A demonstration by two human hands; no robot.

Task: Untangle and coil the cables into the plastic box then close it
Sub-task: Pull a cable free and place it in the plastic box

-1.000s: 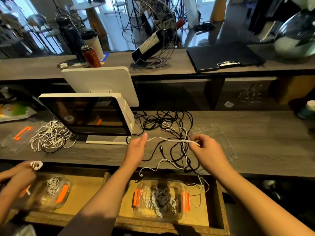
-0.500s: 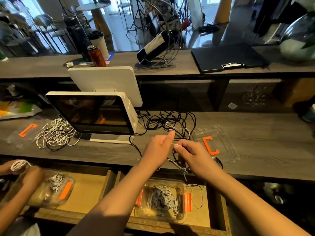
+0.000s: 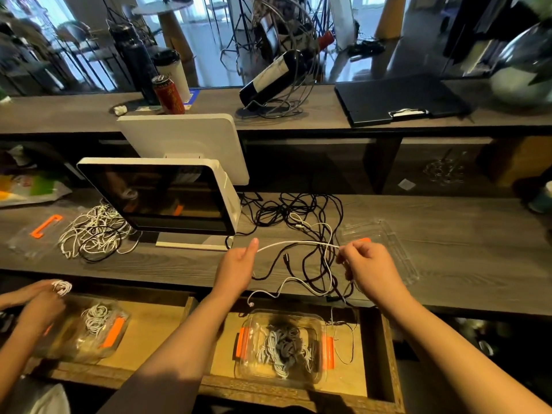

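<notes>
The plastic box (image 3: pixel 280 348) sits in the open drawer (image 3: pixel 385 354) right below the table (image 3: pixel 466 258) edge, with coiled cables inside and bare wood on both sides. Just above the edge, the left hand (image 3: pixel 236 268) and right hand (image 3: pixel 369 268) each pinch a white cable (image 3: pixel 295 242), pulled straight between them. Farther back lie the black cables (image 3: pixel 295 210), the clear lid (image 3: pixel 397 249) beside the right hand, and open table to the right.

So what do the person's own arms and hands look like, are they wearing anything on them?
Both forearms are bare right up to the bottom edge of the picture, with no sleeve showing. The left hand and the right hand wear no gloves, and no ring, watch or bracelet can be seen on either.
</notes>
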